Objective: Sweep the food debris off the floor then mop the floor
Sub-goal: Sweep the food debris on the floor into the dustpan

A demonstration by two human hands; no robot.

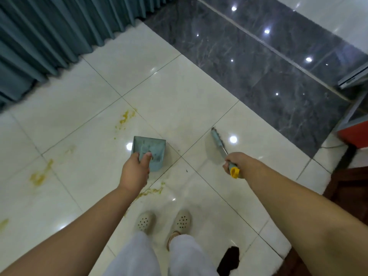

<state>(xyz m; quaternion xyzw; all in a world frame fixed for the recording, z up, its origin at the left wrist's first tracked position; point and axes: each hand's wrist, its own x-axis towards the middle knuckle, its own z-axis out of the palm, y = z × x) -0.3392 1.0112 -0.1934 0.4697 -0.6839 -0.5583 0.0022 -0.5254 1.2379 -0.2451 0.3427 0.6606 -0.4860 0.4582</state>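
Note:
My left hand (135, 172) grips the handle of a pale blue dustpan (148, 151), held low over the cream tile floor (179, 100). A broom (218, 141) with a blue head, metal shaft and yellow end cap is gripped by my right hand (236, 163), its bristles blurred just right of the pan. Yellow food smears lie on the tiles: one far left of the pan (126, 117), one at the left (40, 174), one under my left forearm (152, 191). A small dark speck (186, 170) lies between my hands.
Teal curtains (49, 32) hang along the upper left. A dark marble strip (258, 66) runs diagonally at the upper right. A red-and-grey object (352, 134) and dark wood furniture (346, 188) stand at the right edge. My feet in perforated clogs (163, 222) stand below; a dark patch (229, 259) lies beside them.

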